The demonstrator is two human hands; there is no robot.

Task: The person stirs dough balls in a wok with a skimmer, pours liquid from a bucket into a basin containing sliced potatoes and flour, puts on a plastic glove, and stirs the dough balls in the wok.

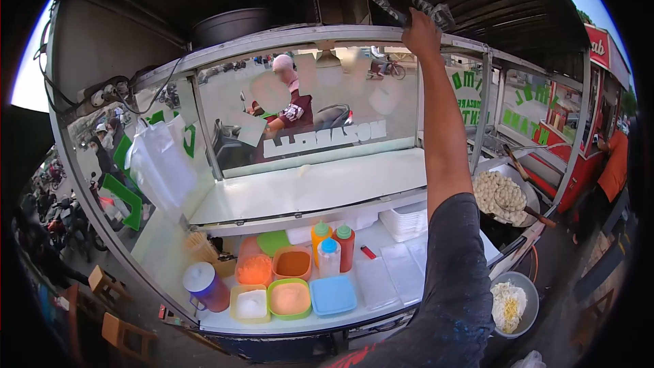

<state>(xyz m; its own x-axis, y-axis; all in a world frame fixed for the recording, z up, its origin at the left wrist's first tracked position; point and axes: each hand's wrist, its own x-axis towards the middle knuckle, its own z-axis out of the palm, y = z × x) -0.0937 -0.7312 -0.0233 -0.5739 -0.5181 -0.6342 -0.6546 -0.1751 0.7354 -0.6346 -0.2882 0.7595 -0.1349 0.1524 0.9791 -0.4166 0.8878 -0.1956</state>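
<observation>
My right hand (422, 33) is raised to the top shelf of the stall, its fingers at a dark plastic packet (436, 15) with light lettering. The fingertips are partly hidden, so the grip is unclear. My left hand does not show. Below, on the counter, stand orange, clear and red squeeze bottles (328, 256), tubs of orange and pale powder (289, 298), a blue-lidded box (333, 295) and clear plastic bags (377, 283). To the right of my arm, a wok (537, 194) holds many pale balls (501, 197) with a strainer.
A large pot (230, 26) sits on the top shelf at left. White bags (161, 163) hang at the left glass. Lower right is a bowl (526, 304) of shredded food. Beyond the glass a person (289, 109) sits on a motorbike; another person in orange (612, 163) stands at right.
</observation>
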